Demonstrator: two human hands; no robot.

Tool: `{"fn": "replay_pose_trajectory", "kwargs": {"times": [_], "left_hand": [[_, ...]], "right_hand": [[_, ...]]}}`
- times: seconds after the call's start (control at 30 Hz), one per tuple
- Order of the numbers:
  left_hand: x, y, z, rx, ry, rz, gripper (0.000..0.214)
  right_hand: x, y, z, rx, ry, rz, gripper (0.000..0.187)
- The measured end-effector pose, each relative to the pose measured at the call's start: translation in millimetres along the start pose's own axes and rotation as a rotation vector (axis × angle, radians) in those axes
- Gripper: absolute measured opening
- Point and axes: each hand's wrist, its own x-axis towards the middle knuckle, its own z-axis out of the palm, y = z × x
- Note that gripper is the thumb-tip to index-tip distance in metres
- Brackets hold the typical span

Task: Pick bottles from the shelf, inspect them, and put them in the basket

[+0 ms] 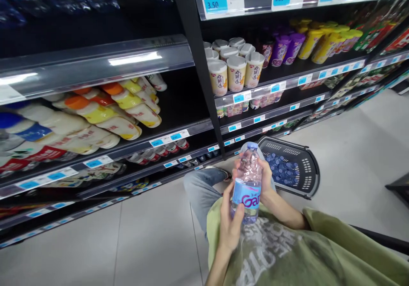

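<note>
Bottle [246, 194], in the head view, is clasped between my two hands, its long axis near 12-to-6, cap [252, 145] at 12. My left hand [230, 223] grips low from 7 o'clock, thumb on the front; my right hand [267, 183], fingers closed round the upper half from 3 o'clock, is nearer the cap. The basket [315, 175] lies towards 2 o'clock, beyond my right hand. Fingers behind the bottle are hidden; the basket's small blue contents [283, 169] are hard to make out.
</note>
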Motion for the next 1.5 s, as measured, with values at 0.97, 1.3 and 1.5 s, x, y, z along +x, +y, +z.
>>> {"fn": "replay_pose_trajectory", "kwargs": {"times": [0.97, 1.3, 1.5], "left_hand": [[-9.0, 3.3, 11.8, -0.012, -0.041, 0.243, 0.081], [-13.2, 3.2, 21.6, -0.059, 0.018, -0.066, 0.079], [-13.4, 10.2, 25.8, -0.006, 0.090, -0.154, 0.076]], "right_hand": [[6.1, 9.2, -13.9, 0.073, -0.053, 0.113, 0.064], [13.2, -19.3, -10.0, -0.170, -0.252, 0.570, 0.056], [16.3, -15.1, -14.4, -0.199, -0.214, 0.619, 0.052]]}}
